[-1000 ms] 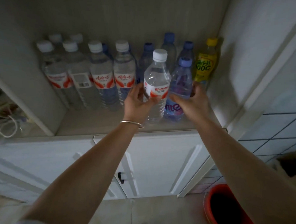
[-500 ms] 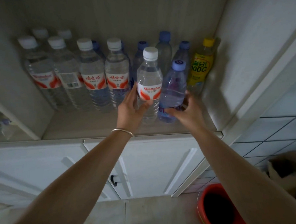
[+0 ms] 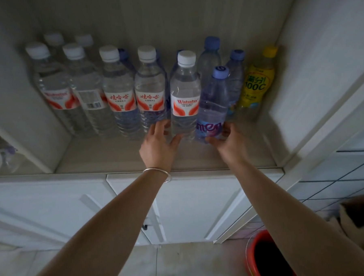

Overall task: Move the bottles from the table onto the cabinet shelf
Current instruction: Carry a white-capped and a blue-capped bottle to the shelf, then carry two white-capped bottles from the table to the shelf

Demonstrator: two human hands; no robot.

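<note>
Both bare forearms reach forward and up from the bottom corners, converging on the front of the pale cabinet shelf (image 3: 115, 162). The left hand (image 3: 159, 145), with a thin silver bangle (image 3: 157, 173) at the wrist, is spread loosely, thumb and fingers parted either side of the base of the clear white-capped water bottle with a red-and-white label (image 3: 185, 95); the thumb tip touches its lower edge. The right hand (image 3: 227, 141) curls round the bottom of the clear blue-capped bottle with a purple label (image 3: 214, 106), thumb in front, fingers behind. Both bottles stand upright on the shelf, touching side by side, in front of a row of similar bottles and near a yellow drink bottle (image 3: 256, 85).
</note>
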